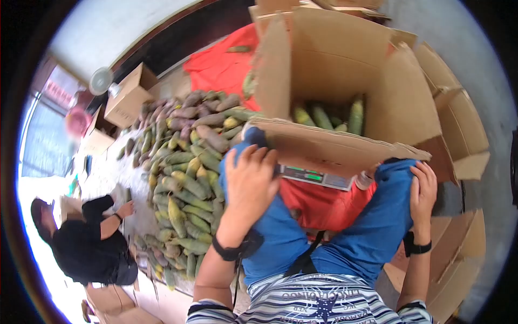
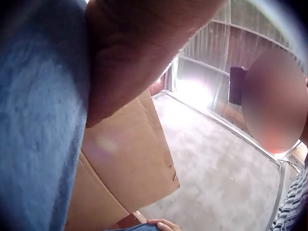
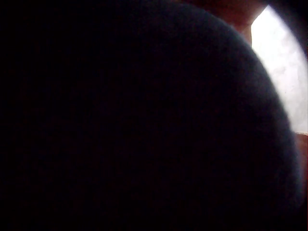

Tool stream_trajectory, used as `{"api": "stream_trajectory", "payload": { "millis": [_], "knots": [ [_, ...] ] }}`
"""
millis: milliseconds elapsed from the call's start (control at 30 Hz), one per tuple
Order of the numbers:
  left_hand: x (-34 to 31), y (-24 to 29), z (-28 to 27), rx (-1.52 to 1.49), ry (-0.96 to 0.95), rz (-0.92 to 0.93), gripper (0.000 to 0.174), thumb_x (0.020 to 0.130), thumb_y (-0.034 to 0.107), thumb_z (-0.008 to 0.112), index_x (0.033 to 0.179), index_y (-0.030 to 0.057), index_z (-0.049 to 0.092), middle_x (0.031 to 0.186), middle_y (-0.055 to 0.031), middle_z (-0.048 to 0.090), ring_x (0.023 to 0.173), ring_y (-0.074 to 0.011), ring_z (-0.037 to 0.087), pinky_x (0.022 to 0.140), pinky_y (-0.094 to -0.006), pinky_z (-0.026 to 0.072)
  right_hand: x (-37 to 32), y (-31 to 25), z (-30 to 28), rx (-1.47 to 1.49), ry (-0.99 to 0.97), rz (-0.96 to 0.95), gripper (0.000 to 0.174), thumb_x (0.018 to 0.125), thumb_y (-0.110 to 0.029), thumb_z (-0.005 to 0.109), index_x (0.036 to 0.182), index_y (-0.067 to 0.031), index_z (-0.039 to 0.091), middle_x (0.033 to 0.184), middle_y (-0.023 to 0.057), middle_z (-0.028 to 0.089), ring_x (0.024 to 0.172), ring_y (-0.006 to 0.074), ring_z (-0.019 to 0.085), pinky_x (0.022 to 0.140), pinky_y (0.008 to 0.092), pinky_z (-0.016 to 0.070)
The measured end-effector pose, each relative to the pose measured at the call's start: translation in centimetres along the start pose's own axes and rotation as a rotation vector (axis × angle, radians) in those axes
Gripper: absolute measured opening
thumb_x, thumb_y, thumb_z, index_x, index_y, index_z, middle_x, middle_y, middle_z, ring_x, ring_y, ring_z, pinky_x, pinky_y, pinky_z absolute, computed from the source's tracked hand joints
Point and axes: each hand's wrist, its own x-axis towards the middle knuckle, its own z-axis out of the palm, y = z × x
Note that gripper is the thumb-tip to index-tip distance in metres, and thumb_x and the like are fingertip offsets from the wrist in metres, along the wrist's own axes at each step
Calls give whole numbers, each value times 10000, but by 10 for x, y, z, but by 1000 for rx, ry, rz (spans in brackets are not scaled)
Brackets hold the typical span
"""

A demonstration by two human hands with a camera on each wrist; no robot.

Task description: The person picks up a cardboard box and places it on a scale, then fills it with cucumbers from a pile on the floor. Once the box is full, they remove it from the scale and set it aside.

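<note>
In the head view my left hand point(image 1: 251, 183) rests on the left knee of my blue trousers point(image 1: 280, 227), its fingers loosely bent. On the outer side of the other knee lies my right hand point(image 1: 423, 191), fingers relaxed. Neither hand holds anything. Just past my knees stands an open cardboard box point(image 1: 340, 143) with several thick green vegetables point(image 1: 322, 116) at its bottom. Below its near edge shows a scale display point(image 1: 307, 175) with green lit digits. Dark cloth fills most of the right wrist view; trouser cloth point(image 2: 38, 115) covers the left side of the left wrist view.
A large heap of long green and purplish vegetables point(image 1: 189, 189) lies to my left. Beyond it a person in black point(image 1: 89, 245) reaches toward the heap. Red cloth point(image 1: 224, 62) lies behind the heap. More cardboard boxes point(image 1: 461, 129) stand on the right, others point(image 1: 132, 97) at the back left.
</note>
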Motion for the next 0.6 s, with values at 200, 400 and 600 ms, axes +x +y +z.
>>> {"api": "stream_trajectory", "payload": {
  "millis": [200,400,600],
  "knots": [
    [-1,1,-5,69,4,21,397,770,209,677,1127,57,588,1139,-109,594,1138,-300,505,1021,-472,312,-5,4,0,-10,18,28,244,885,-119,523,1090,-37,626,1236,129,565,1197,322,485,1018,410,361],
    [-1,5,-5,103,-13,51,378,796,201,658,1134,48,584,1137,-110,594,1145,-296,503,1026,-457,309,-16,2,0,38,82,144,451,878,-205,549,1298,-48,498,1367,172,445,1234,344,440,1041,416,339],
    [-1,6,0,121,-11,46,412,796,236,662,1161,69,570,1145,-91,583,1167,-280,484,1038,-464,285,-26,-15,-10,-142,13,49,501,796,-198,618,1277,-83,534,1394,159,419,1289,360,377,1067,464,295]
  ]
}}
